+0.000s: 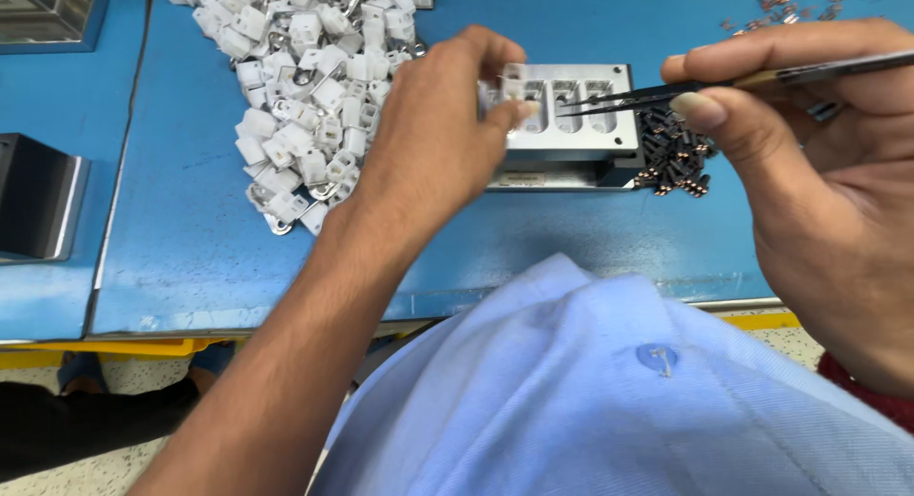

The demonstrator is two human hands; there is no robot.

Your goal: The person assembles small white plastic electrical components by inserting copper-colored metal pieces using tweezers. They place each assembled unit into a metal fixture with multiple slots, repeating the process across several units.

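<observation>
Metal shows first at the far left: the corner of a steel tray [43,15] at the top edge and, below it, a dark block with a bright metal face [38,201], both on the blue table [190,229]. Next comes a loose heap of small white plastic housings [305,87], some with metal clips showing, spread from the top edge down towards the middle of the table.

Just right of the heap, the left hand [433,134] reaches in from the lower left, its back to the camera. Its fingertips are pinched together on one white housing [516,85], holding it over the left end of a grey metal fixture [571,139]. The fixture sits on the table and has a row of rectangular pockets across its top; the housing is at the leftmost pocket, though whether it is seated or just above cannot be told.

Right of that, black tweezers [647,91] point leftward with their tips over the middle pockets of the fixture. Whether the tips carry anything is too small to tell. A pile of tiny dark parts [676,158] lies against the fixture's right side. The right hand [809,172] is closed on the tweezers, thumb pressing them against the forefinger. More small copper-coloured parts [790,1] lie scattered at the top right.
</observation>
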